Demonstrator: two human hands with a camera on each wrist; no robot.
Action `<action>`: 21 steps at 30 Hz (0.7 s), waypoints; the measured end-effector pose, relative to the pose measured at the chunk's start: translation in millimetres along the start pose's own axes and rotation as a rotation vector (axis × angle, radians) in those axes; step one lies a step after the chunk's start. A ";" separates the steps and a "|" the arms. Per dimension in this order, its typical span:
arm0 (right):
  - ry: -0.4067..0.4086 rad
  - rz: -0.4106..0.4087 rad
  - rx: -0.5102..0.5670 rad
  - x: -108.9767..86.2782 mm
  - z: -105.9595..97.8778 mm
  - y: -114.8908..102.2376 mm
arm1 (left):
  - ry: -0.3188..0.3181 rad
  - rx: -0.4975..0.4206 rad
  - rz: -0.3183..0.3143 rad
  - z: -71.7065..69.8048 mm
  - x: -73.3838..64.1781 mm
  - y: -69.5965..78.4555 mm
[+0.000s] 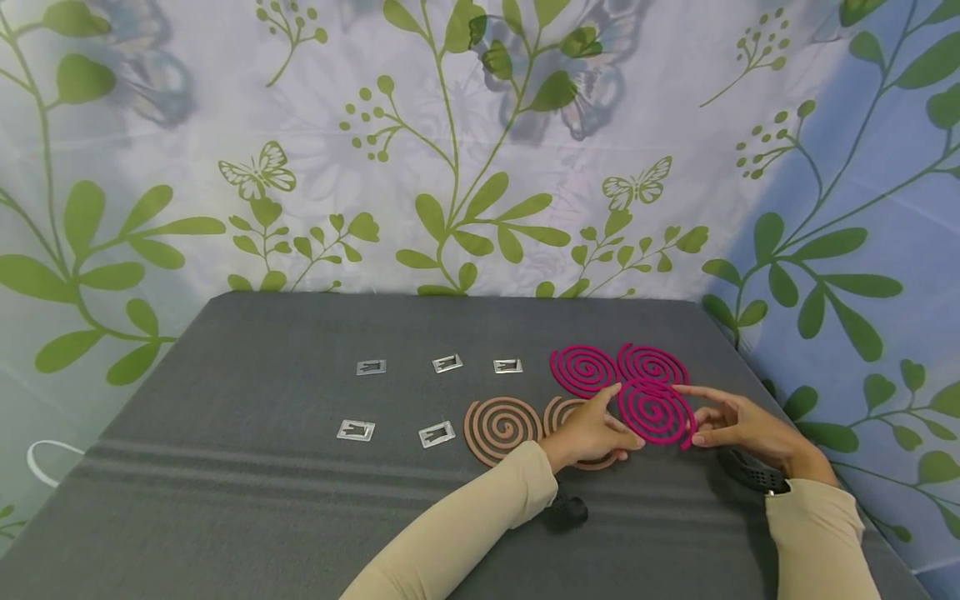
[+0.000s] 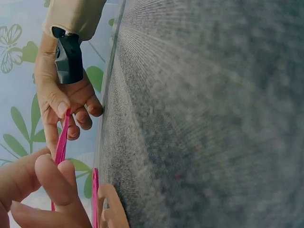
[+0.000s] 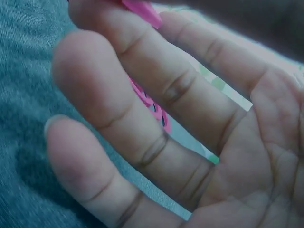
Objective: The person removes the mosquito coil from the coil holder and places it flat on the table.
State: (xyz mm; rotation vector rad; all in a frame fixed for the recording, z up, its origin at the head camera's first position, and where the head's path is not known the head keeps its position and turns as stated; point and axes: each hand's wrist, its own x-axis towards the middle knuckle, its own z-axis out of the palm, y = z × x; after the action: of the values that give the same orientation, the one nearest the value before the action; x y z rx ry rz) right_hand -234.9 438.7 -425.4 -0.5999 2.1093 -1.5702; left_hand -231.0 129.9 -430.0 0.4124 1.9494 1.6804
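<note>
Both hands hold one pink mosquito coil between them, raised off the table. My left hand grips its left edge. At its right edge, the thumb and fingers of my right hand pinch the rim. Seen edge-on in the left wrist view, the pink coil stands tilted between the two hands. Behind it lie two more pink coils, one at the left and one at the right. A brown coil lies left of my left hand, which partly covers a second brown coil.
Several small metal coil stands lie on the left and middle of the grey table, among them a front stand and a back stand. A leaf-patterned curtain hangs behind. A white loop shows beyond the left edge.
</note>
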 end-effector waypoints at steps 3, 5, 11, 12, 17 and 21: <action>-0.001 0.005 -0.010 -2.1 -2.4 2.8 | -0.035 -0.035 -0.008 -0.6 1.5 -0.7; 0.000 0.003 -0.018 -3.2 -3.7 4.5 | -0.055 -0.053 -0.009 -1.4 2.8 -0.9; -0.021 -0.023 -0.038 -4.4 -6.7 9.7 | -0.092 -0.028 -0.001 -4.3 5.7 -0.4; -0.027 -0.028 -0.040 -4.3 -6.9 10.4 | -0.094 -0.022 -0.003 -4.5 6.0 -0.2; -0.046 -0.059 -0.047 -4.2 -8.0 13.6 | -0.107 0.004 -0.017 -4.9 7.3 0.6; -0.051 -0.087 -0.083 -3.8 -9.3 15.0 | -0.123 0.044 -0.042 -6.7 8.2 1.0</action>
State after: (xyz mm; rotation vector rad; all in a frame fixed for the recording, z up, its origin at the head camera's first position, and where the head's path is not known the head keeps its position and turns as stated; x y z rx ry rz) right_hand -238.5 452.0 -437.1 -0.7611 2.1455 -1.5018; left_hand -241.7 129.0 -430.0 0.4769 1.8952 1.5511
